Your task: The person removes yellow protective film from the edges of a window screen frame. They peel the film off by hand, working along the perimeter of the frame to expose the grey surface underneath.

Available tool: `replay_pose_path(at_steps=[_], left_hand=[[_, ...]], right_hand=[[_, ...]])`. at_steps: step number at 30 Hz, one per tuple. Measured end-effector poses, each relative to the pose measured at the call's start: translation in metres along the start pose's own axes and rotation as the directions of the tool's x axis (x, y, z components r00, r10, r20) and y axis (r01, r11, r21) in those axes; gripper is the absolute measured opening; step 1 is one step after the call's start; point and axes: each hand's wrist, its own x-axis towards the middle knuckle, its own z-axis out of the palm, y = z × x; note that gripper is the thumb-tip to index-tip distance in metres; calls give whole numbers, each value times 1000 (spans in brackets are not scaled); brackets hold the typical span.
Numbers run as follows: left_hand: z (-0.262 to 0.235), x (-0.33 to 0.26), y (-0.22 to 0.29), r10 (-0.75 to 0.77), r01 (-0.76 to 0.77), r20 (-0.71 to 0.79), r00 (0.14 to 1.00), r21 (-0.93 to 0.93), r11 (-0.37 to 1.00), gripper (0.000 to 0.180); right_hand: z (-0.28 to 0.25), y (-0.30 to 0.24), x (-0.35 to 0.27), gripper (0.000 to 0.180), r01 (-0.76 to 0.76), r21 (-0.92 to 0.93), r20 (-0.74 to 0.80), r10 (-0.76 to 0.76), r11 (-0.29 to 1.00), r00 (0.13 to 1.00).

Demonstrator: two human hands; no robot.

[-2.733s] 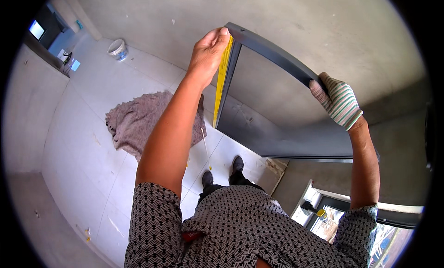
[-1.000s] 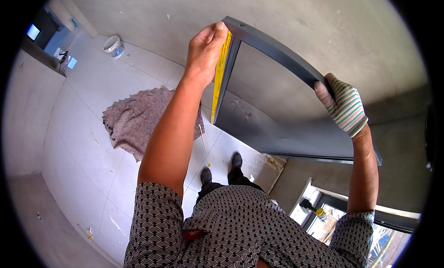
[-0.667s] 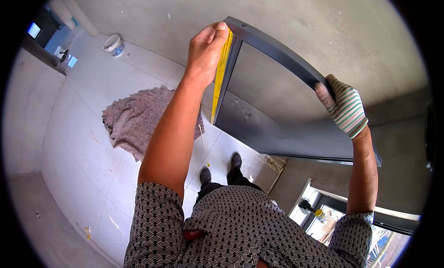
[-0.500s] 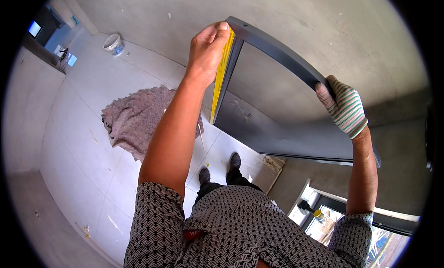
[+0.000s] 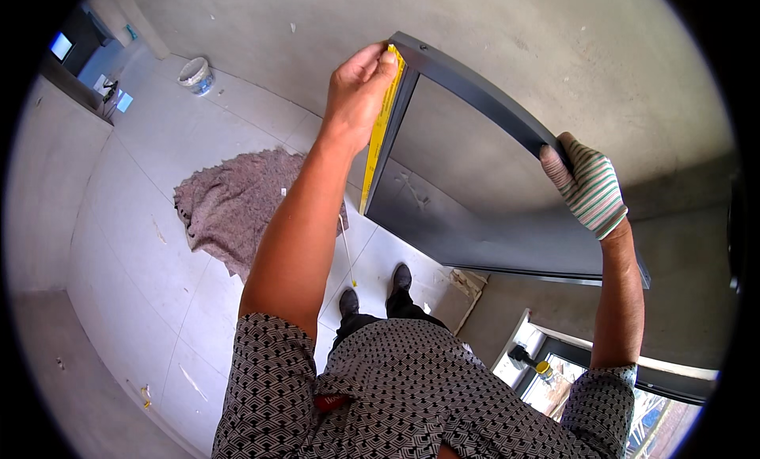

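Head view, looking down past a patterned grey shirt [image 5: 412, 396] to dark shoes [image 5: 374, 291] on the pale tiled floor [image 5: 142, 245]. Bare left hand [image 5: 358, 91] pinches the end of a yellow tape measure blade [image 5: 378, 134] against the upper corner of the dark grey metal frame [image 5: 475, 102], so the blade lies flat along the frame's left edge. Right hand [image 5: 587, 186], in a striped knit glove, closes around the frame's top rail, apparently steadying the frame raised in front of the chest. Beyond lie a crumpled grey-pink cloth [image 5: 237, 201], a small white bucket [image 5: 195, 75] and the bare plaster wall [image 5: 554, 39].
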Motion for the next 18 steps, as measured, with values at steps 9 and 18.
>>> replay_pose_path(at_steps=[9, 18], left_hand=[[9, -12, 8, 199, -135, -196, 960, 299, 945, 31], [17, -11, 40, -83, 117, -161, 983, 209, 971, 21]], right_hand=[[3, 2, -2, 55, 24, -21, -32, -25, 999, 999], [2, 0, -2, 46, 35, 21, -31, -35, 999, 999]])
